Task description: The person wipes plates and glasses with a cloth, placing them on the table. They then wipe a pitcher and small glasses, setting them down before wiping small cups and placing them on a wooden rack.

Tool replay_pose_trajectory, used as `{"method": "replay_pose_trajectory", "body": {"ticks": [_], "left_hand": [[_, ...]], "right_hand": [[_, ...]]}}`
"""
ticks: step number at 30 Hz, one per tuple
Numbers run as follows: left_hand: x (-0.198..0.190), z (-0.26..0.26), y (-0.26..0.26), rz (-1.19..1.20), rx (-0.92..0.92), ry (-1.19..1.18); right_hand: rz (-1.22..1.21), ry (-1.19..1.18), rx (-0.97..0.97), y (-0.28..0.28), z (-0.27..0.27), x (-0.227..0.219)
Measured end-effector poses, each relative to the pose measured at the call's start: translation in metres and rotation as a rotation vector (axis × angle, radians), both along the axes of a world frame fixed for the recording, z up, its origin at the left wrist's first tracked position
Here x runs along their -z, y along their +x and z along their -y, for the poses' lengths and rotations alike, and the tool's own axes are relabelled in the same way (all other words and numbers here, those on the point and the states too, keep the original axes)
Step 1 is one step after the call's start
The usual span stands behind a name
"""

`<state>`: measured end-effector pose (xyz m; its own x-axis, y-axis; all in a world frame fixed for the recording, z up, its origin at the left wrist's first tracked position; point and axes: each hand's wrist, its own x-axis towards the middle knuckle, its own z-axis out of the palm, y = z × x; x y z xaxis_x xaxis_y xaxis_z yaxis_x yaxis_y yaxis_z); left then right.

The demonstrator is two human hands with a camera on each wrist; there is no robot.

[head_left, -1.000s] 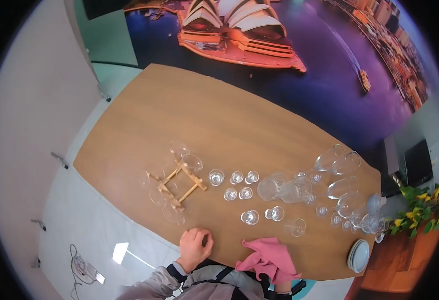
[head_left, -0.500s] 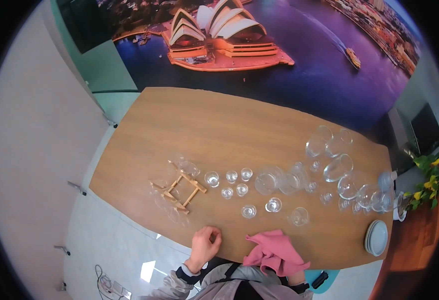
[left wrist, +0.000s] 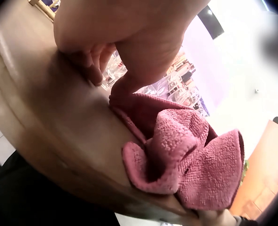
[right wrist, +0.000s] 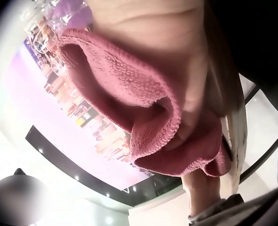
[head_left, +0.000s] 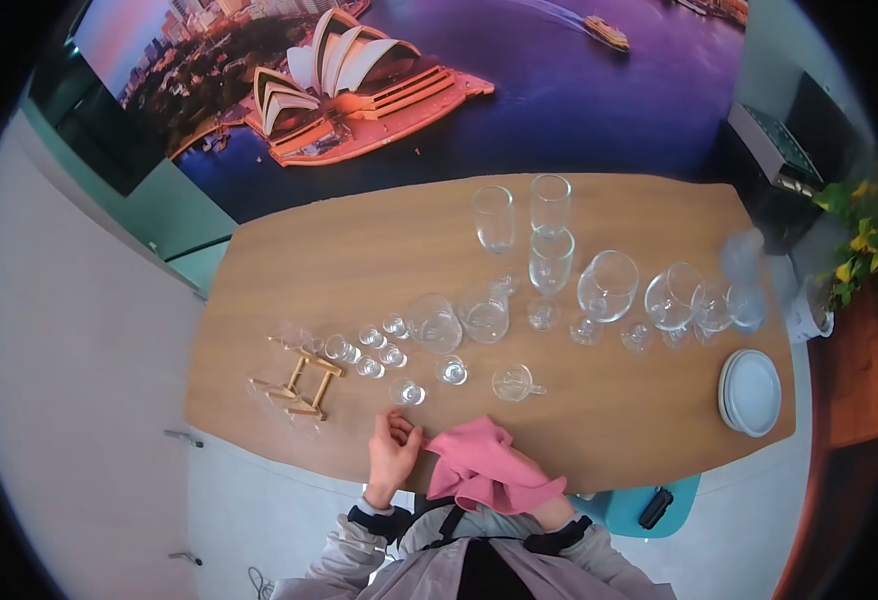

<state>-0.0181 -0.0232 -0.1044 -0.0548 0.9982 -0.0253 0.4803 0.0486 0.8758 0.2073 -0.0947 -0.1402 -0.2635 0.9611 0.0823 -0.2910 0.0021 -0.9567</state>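
The left hand (head_left: pixel 394 455) rests at the table's near edge, fingers loosely bent, beside the left corner of a pink cloth (head_left: pixel 489 465). In the left wrist view its thumb lies against or just over the corner of the cloth (left wrist: pixel 209 169); whether it touches is unclear. The right hand (head_left: pixel 554 508) is mostly covered by the bunched cloth in the head view. Seen from the right wrist, the right hand (right wrist: pixel 176 61) grips the cloth (right wrist: pixel 115 80), with the fingers partly hidden in its folds.
Small glasses (head_left: pixel 409 392), a glass cup with a handle (head_left: pixel 512 382) and a glass jug (head_left: pixel 484 318) stand beyond the hands. A wooden rack (head_left: pixel 304 385) holding glassware is at left. Large stemmed glasses (head_left: pixel 607 287) and stacked white plates (head_left: pixel 752 393) are at right.
The head view has turned toward the right, so the table's contents appear further left. The left hand now appears closer to the cloth; the right hand still holds it.
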Motion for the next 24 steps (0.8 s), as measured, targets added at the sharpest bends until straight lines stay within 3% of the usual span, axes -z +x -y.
{"method": "replay_pose_trajectory", "body": {"ticks": [2,3,5,9,11,12,14,15,16,18,20,22,24], "left_hand": [[0.002,-0.004,0.000,0.032,-0.026,-0.004],[0.003,-0.005,-0.001,0.045,-0.022,-0.007],[0.000,-0.006,-0.003,0.049,-0.038,0.000],[-0.011,0.000,-0.007,0.034,-0.036,-0.037],[-0.028,0.004,-0.011,-0.029,-0.016,0.029],[-0.044,0.007,-0.016,-0.036,-0.036,0.029],[-0.076,0.011,-0.040,-0.315,-0.147,0.236],[-0.085,0.009,-0.061,-0.342,-0.292,0.253],[-0.096,0.008,-0.087,-0.367,-0.433,0.270],[-0.097,-0.002,-0.154,-0.382,-0.598,0.264],[-0.088,-0.016,-0.198,-0.411,-0.649,0.146],[-0.082,-0.028,-0.212,-0.434,-0.687,0.023],[-0.077,-0.042,-0.207,-0.397,-0.655,-0.101]], "right_hand": [[-0.374,-0.319,-0.037,0.003,0.003,0.012],[-0.387,-0.321,-0.050,0.005,0.005,0.017],[-0.082,-0.080,-0.135,0.010,-0.003,0.009],[-0.353,-0.304,-0.151,0.006,0.001,0.009],[-0.068,-0.113,-0.143,0.012,-0.003,-0.005],[-0.073,-0.114,-0.164,0.013,-0.006,-0.009],[-0.281,-0.346,-0.207,0.012,-0.011,-0.025],[-0.474,-0.431,-0.199,0.009,-0.015,-0.038],[-0.476,-0.435,-0.212,0.009,-0.014,-0.046],[-0.165,-0.157,-0.144,0.012,-0.017,-0.053],[-0.196,-0.202,-0.183,0.012,-0.017,-0.043],[-0.221,-0.251,-0.210,0.009,-0.012,-0.040],[-0.073,-0.237,-0.064,0.009,-0.006,-0.044]]}}
